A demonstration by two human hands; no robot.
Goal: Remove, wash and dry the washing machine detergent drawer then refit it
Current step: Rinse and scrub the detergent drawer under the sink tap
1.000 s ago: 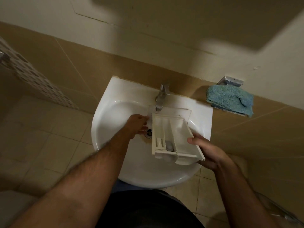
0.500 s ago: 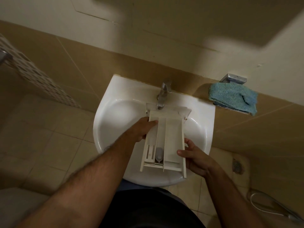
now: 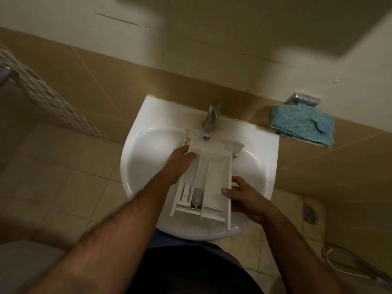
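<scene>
The white detergent drawer [image 3: 214,177] lies lengthwise over the white sink [image 3: 146,153], compartments facing up, its wide front panel under the metal tap [image 3: 211,120]. A grey siphon cap sits in its near left compartment. My left hand [image 3: 180,162] grips the drawer's left wall near the far end, fingers curled over the edge. Thumb inside the right compartment, my right hand [image 3: 244,196] holds the right wall near the close end. No water is seen running from the tap.
A blue cloth [image 3: 303,124] is draped over a metal holder on the tiled ledge to the right of the sink. A floor drain [image 3: 310,213] and a hose [image 3: 356,266] lie on the floor at right. A toilet lid shows at bottom left.
The drawer has swung from tilted at the sink's right side to lying straight under the tap. My left hand moved from the basin onto the drawer's left wall.
</scene>
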